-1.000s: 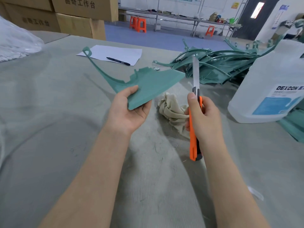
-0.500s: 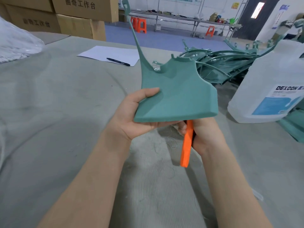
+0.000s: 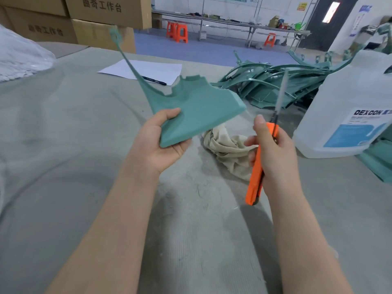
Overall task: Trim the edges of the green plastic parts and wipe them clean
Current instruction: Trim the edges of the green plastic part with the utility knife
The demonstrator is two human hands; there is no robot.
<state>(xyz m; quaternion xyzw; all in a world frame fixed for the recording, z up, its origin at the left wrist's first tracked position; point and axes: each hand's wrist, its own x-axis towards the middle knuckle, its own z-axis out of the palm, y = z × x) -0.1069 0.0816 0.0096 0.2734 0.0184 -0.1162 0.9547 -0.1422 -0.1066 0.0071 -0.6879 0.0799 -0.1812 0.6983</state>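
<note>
**Green part held up, knife blade standing just off its edge**

A person's left hand [image 3: 161, 143] holds a green plastic part [image 3: 199, 107] above the grey surface [image 3: 63, 149], the grip clamped on the near corner with the thumb on top and the fingers beneath. The part tilts up and away. Its far edge is notched and ragged, and a thin strip rises from it to the upper left, ending in a small loop.

The right hand [image 3: 273, 149] wraps its grip round the orange handle of a utility knife [image 3: 255, 172]. The extended blade [image 3: 281, 94] points up and away, near the part's right-hand edge but not touching it, and a gap shows between the two.

A crumpled beige cloth [image 3: 229, 145] lies on the surface below that gap, between the hands. A heap of green plastic parts [image 3: 271, 85] lies beyond it, and a large translucent jug [image 3: 347, 107] marked DEXCON stands to the right, near the knife hand. A sheet of paper [image 3: 148, 70] with a pen [image 3: 154, 81] lies farther back. The surface runs wide to the left of the left forearm, towards the cardboard boxes [image 3: 101, 15].
</note>
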